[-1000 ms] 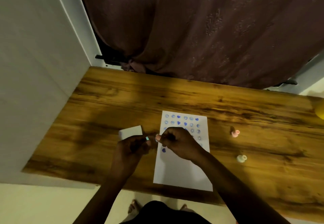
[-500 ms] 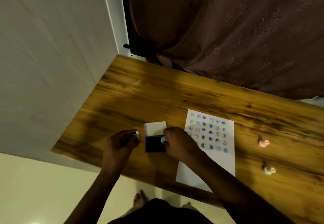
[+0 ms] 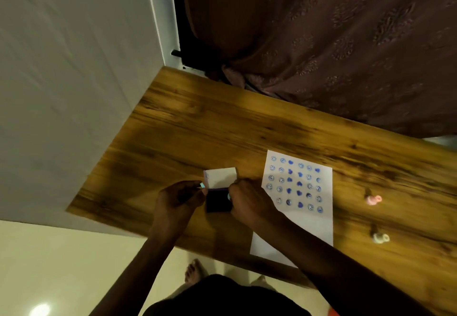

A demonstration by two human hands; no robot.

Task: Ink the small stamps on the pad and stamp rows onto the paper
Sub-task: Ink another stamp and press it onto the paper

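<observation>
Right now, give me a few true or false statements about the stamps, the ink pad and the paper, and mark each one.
1. The ink pad lies between the left hand and right hand. True.
2. The paper is blank. False: rows of blue prints cover its upper part.
3. Two loose stamps, a pink stamp and a white stamp, lie right of the paper. True.
4. The ink pad is closed. False: its white lid is open.
5. The right hand presses a stamp on the paper. False: it is at the pad.

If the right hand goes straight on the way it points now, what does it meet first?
Probably the ink pad: the right hand points left at it, its stamp already at the pad's edge. Depth is unclear.
</observation>
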